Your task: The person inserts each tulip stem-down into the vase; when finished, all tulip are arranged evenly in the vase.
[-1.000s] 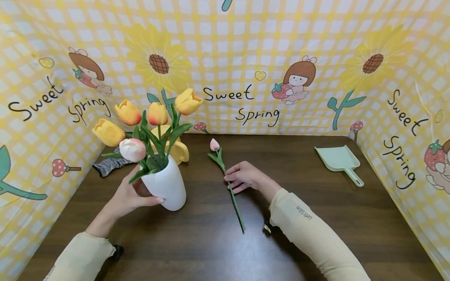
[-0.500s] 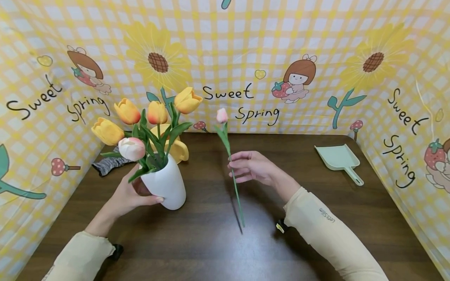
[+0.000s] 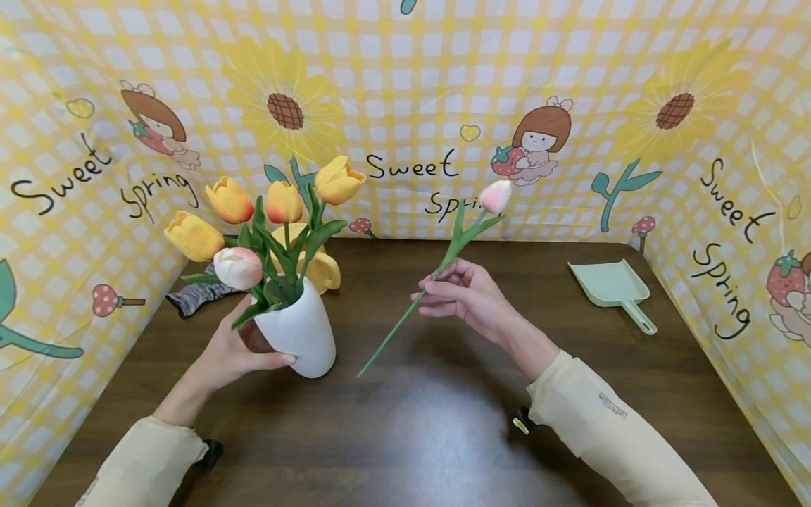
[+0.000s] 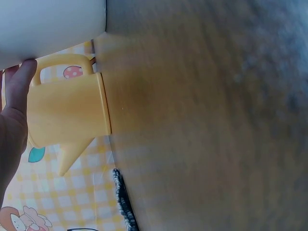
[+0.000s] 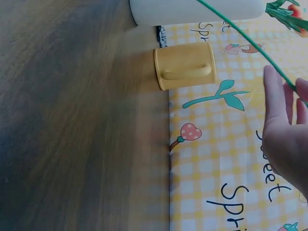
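A white vase [image 3: 304, 338] stands on the dark wooden table, holding several yellow-orange tulips [image 3: 284, 203] and one pink-white tulip [image 3: 238, 268]. My left hand [image 3: 226, 355] grips the vase around its left side, thumb across the front; its other fingers are mostly hidden behind. Above the table, my right hand [image 3: 472, 296] pinches the green stem of a single pink tulip [image 3: 495, 196]. That flower leans up to the right, its stem end pointing down-left toward the vase but apart from it. In the right wrist view the thin stem [image 5: 240, 33] crosses in front of the vase [image 5: 192, 10].
A yellow watering can [image 4: 67, 110] stands behind the vase. Left of it lies a grey knitted cloth item [image 3: 201, 292]. A pale green dustpan [image 3: 611, 285] lies at the back right. Checked printed fabric [image 3: 405, 91] walls the table at the back and sides.
My right hand has lifted the pink tulip off the table and drawn it slightly right. The flower has tipped rightward and its stem end has swung left. The left hand and vase have stayed put.
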The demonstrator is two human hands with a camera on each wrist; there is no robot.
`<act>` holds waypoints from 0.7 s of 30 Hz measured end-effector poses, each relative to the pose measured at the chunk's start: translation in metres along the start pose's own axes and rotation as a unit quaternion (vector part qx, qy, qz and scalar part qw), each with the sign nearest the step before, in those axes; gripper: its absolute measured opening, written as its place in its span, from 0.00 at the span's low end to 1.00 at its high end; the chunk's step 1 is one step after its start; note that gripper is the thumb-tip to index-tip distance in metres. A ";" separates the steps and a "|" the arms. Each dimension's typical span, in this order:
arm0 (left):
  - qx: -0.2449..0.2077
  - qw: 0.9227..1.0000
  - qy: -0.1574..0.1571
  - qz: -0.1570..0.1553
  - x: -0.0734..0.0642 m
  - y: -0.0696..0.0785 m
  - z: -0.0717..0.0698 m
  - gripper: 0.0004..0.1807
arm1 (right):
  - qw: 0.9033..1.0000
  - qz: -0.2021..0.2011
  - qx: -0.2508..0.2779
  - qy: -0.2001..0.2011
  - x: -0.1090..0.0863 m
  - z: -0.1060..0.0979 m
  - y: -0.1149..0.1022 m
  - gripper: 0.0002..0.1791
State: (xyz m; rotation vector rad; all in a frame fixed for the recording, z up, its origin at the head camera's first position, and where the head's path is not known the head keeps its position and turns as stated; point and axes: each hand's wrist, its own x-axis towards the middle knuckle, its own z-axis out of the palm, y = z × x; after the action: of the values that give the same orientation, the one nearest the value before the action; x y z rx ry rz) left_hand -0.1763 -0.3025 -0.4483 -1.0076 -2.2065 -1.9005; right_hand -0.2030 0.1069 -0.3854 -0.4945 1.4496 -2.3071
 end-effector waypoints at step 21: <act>0.015 1.000 -0.001 -0.009 0.001 0.006 0.002 0.59 | 0.995 -0.090 -0.040 -0.035 -0.022 0.016 -0.016 0.04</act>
State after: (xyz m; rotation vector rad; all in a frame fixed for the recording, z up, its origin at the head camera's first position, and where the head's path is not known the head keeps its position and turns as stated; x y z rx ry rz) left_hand -0.1734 -0.3006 -0.4436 -0.9901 -2.2465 -1.8673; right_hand -0.1782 0.1118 -0.3663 -0.7495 1.5237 -2.3495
